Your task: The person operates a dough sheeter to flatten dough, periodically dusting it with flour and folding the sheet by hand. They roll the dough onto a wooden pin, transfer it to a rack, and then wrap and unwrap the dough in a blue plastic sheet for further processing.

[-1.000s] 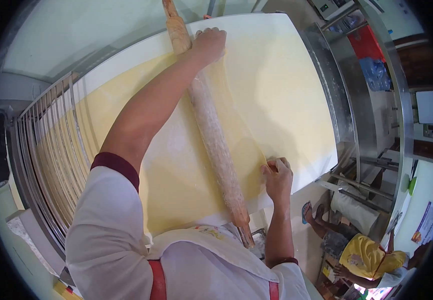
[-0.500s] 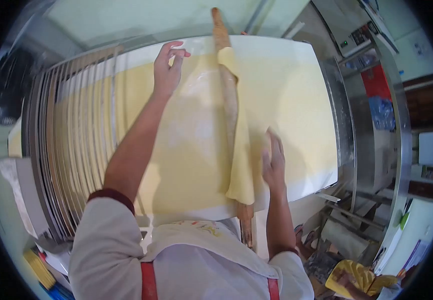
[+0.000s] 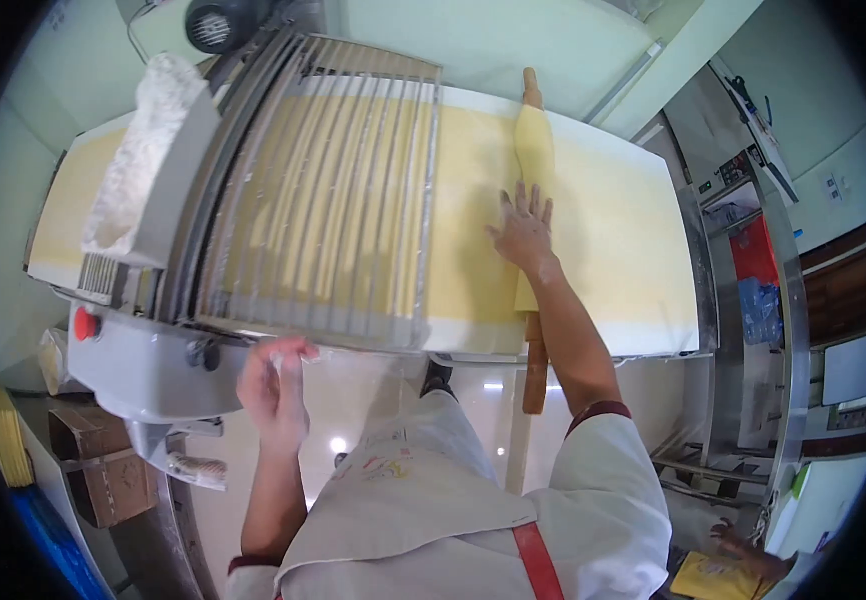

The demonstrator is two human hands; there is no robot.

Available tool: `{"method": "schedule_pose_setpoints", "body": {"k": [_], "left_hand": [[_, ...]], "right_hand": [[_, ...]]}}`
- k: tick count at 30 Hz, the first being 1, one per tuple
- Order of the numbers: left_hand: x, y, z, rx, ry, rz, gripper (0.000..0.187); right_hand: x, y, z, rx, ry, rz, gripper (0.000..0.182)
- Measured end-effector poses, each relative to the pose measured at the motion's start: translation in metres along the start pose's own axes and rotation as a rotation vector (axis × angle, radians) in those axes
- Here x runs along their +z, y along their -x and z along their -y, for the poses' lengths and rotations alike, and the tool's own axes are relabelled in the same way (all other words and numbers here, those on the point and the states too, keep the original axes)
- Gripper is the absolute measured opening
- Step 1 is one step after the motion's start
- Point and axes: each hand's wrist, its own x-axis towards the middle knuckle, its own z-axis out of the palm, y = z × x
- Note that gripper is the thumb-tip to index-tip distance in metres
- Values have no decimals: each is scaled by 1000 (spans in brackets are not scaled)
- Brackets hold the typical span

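My right hand point(image 3: 525, 232) lies with fingers spread on the yellow dough wrapped round a wooden rolling pin point(image 3: 535, 380). The pin lies crosswise on the sheet of dough point(image 3: 618, 230), its bare handles jutting past the belt at both ends. My left hand point(image 3: 275, 395) hovers near the front edge of the dough sheeter point(image 3: 153, 365), below its wire guard point(image 3: 353, 200). Its fingers are loosely bent, with nothing visible between them. The dough sheet runs under the guard and out on the far left side.
A white flour-filled trough point(image 3: 143, 165) sits atop the sheeter, with a red button point(image 3: 86, 323) below. A cardboard box point(image 3: 103, 465) stands at lower left. Metal shelving point(image 3: 798, 320) lines the right, and another person's hand point(image 3: 738, 545) shows at lower right.
My view has swung left, bringing the sheeter into sight. My right hand has come down onto the wrapped pin. My left hand has left the dough's far side and dropped toward the machine's front.
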Motion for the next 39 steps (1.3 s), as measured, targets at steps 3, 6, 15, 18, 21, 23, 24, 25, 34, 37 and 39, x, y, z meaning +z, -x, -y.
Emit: {"method": "schedule_pose_setpoints", "body": {"k": [3, 6, 15, 18, 21, 23, 24, 25, 34, 37, 39], "left_hand": [[-47, 33, 1, -29, -9, 71, 12], [-49, 30, 0, -29, -41, 116, 13], [172, -126, 5, 83, -103, 577, 34], [309, -202, 100, -120, -85, 657, 48], [412, -242, 165, -143, -423, 665, 56], [457, -243, 185, -128, -480, 672, 60], [475, -236, 196, 67, -509, 687, 61], [489, -229, 205, 262, -535, 695, 63], [452, -216, 214, 189, -813, 896, 69], [409, -214, 206, 88, -496, 636, 69], [358, -196, 179, 39, -275, 449, 68]], "right_hand": [[22, 15, -8, 18, 117, 11, 68], [29, 18, -31, 92, 9, -18, 65], [68, 25, -138, -2, -912, -100, 60], [80, 33, -151, -11, -1094, -137, 55], [72, 41, -155, -2, -1196, -173, 52], [67, 43, -156, 12, -1191, -164, 51], [62, 42, -155, 18, -1175, -160, 51], [57, 41, -154, 18, -1161, -154, 50], [69, 18, -150, 178, -1035, -158, 62], [78, -34, -144, 266, -880, -102, 71], [68, -59, -122, 275, -867, -30, 75]]}}
